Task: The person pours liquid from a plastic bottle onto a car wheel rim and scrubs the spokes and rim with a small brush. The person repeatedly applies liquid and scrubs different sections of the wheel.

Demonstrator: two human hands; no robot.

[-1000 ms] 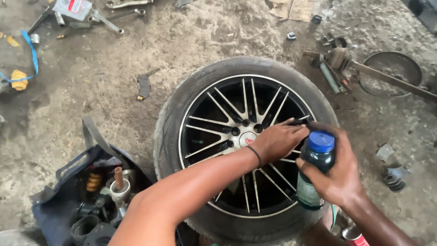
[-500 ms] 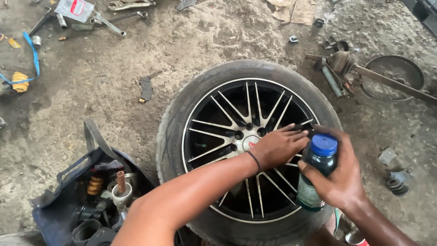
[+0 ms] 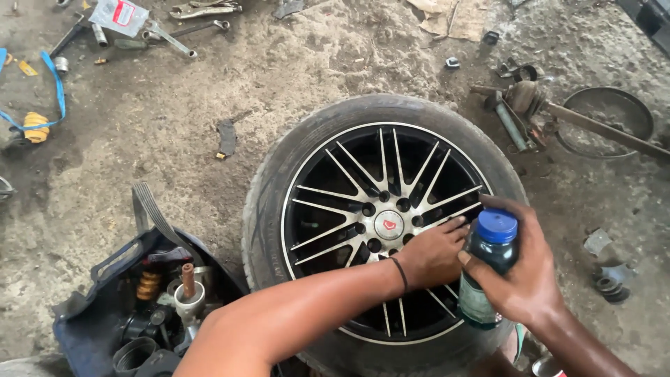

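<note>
Head view. Ground: bare dirt and concrete floor point(image 3: 174, 174).

Count: 1 wheel point(image 3: 380, 230), tyre on a black and silver multi-spoke rim, lying flat on the floor right of centre. 1 bottle point(image 3: 486, 269), dark glass with blue cap, upright over the wheel's right rim. 2 hands, both the person's own.

Left hand point(image 3: 436, 255): lies palm down on the spokes just right of the hub, fingers stretched toward the rim's right edge; grasps nothing that I can see. Dark band on that wrist.

Right hand point(image 3: 523, 269): wrapped round the bottle, fingers closed on its body, cap free above them. Bottle contents: cannot tell through the dark glass.

Containers: 1 dark blue bag point(image 3: 118, 307), open, at the floor's lower left corner, just beside the wheel. In it: 1 yellow coil spring, 1 pale fitting with a rusty stem, several black round parts; exact number unclear. 1 ribbed belt point(image 3: 150, 213) sticks up over the bag's rim.

Loose on the floor: spanners point(image 3: 195, 10) at the top edge, a blue strap point(image 3: 52, 87) at the left edge, 1 round metal pan point(image 3: 607, 119) with a shaft across it at the right edge, cardboard scraps near the top edge.
</note>
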